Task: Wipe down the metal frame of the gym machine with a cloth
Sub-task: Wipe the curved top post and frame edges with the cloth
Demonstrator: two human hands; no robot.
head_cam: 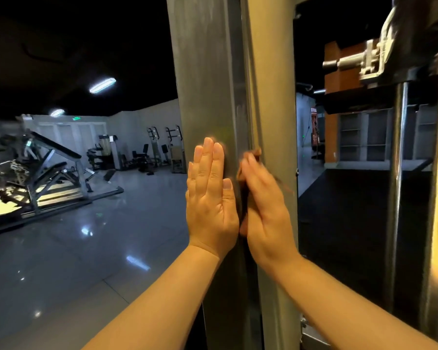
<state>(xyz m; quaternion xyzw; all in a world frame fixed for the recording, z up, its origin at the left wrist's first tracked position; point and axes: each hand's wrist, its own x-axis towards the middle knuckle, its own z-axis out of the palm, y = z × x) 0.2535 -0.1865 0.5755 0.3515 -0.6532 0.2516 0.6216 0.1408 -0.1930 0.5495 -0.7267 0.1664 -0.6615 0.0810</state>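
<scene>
Two hands rest on the tall metal frame [213, 72] in the middle of the picture.
The metal frame is a big gray post, dull and streaky, and it runs from the top to the bottom. The left hand [210, 195] lies flat on its left face, fingers straight and close together. The right hand [263, 205], a bit blurry, presses a brown cloth [254, 154] against the post's middle edge with straight fingers. The cloth peeks out above the fingertips. Other gym machines [36, 168] stand far off at the left on a shiny floor [86, 248].

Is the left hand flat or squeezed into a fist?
Flat. The left hand lies on the metal post with its fingers straight, holding nothing. The cloth is under the right hand.
</scene>
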